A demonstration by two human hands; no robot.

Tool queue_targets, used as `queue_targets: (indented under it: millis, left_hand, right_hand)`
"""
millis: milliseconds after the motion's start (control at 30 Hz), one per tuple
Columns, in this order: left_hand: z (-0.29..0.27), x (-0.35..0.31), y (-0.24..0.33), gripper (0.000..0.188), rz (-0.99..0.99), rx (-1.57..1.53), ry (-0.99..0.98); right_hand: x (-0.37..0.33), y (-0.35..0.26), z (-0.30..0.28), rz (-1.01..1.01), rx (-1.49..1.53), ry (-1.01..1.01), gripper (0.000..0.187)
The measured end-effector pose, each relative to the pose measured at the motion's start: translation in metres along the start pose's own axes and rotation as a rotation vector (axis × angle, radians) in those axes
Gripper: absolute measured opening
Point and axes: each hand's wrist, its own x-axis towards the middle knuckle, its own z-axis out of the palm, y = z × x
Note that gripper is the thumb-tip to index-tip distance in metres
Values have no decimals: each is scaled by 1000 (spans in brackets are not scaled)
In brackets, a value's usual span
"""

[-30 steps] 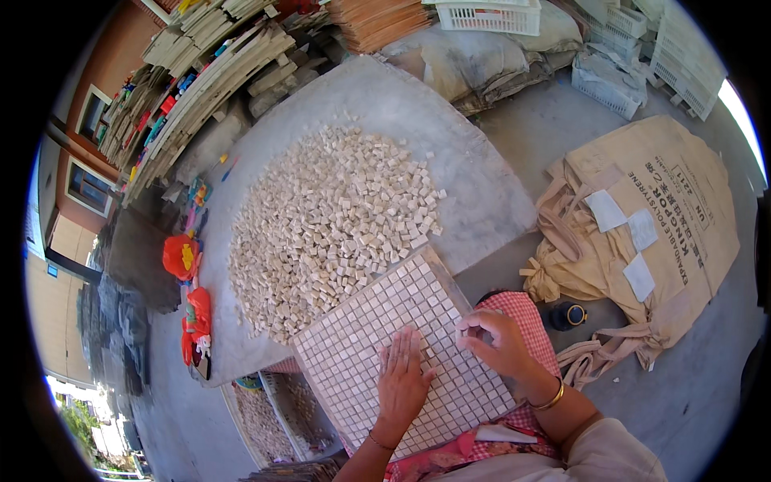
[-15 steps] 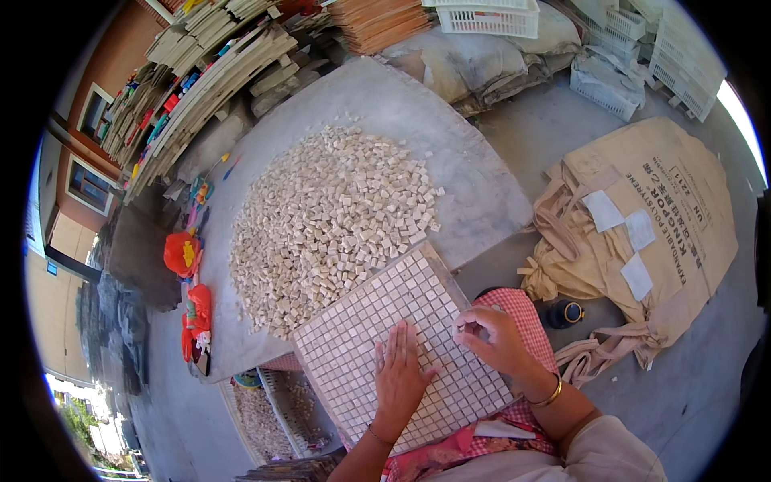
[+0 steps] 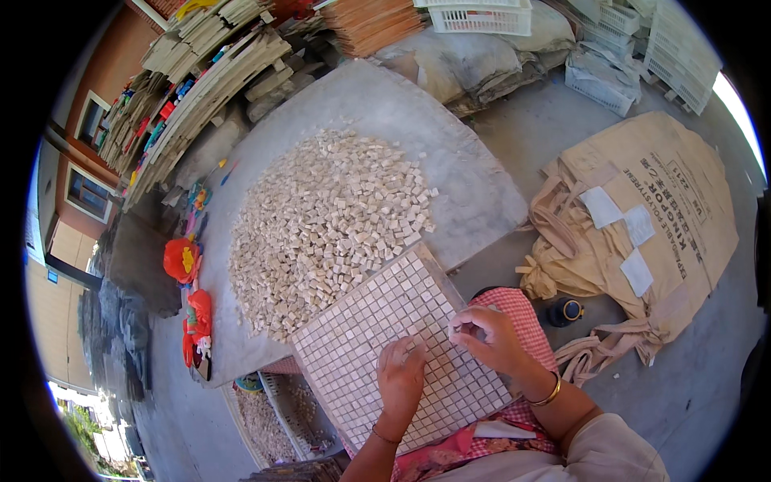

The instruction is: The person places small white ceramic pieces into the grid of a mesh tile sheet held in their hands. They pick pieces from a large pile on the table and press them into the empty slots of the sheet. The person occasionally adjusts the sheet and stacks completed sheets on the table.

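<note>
A square board [image 3: 438, 269] filled with rows of small pale stone tiles [image 3: 361, 353] lies tilted over my lap. My left hand [image 3: 401, 376] is over its middle, fingers curled and drawn together at the tiles; whether a tile is between the fingertips I cannot make out. Above the board's right side, my right hand [image 3: 488, 336] is closed in a pinch, thumb against fingers. Something pale shows at those fingertips, too small to name. Just past the board's far edge, a broad heap of loose pale tiles [image 3: 329, 225] spreads over a grey slab table [image 3: 474, 181].
To the right lie a big tan sack [image 3: 683, 201] and a dark round jar [image 3: 565, 312]. Below the table on the left, a white crate [image 3: 285, 414] stands among loose tiles. Stacked boards [image 3: 217, 72], filled sacks [image 3: 450, 64] and white baskets [image 3: 482, 18] line the back.
My left hand was lying flat with fingers stretched over the tiles; now its fingers are curled and drawn back. The right hand stays pinched, shifted slightly left.
</note>
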Motion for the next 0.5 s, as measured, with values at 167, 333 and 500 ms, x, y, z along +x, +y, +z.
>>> queue_targets:
  millis: [167, 333, 500]
  left_hand:
    - [-4, 1, 2, 15, -106, -101, 55]
    - [-4, 5, 9, 16, -184, -166, 3]
    - [1, 3, 5, 14, -131, -131, 12]
  right_hand:
    - [0, 5, 0, 22, 9, 5, 20]
    - [1, 6, 0, 18, 8, 12, 20]
    - [2, 5, -1, 27, 38, 9, 19]
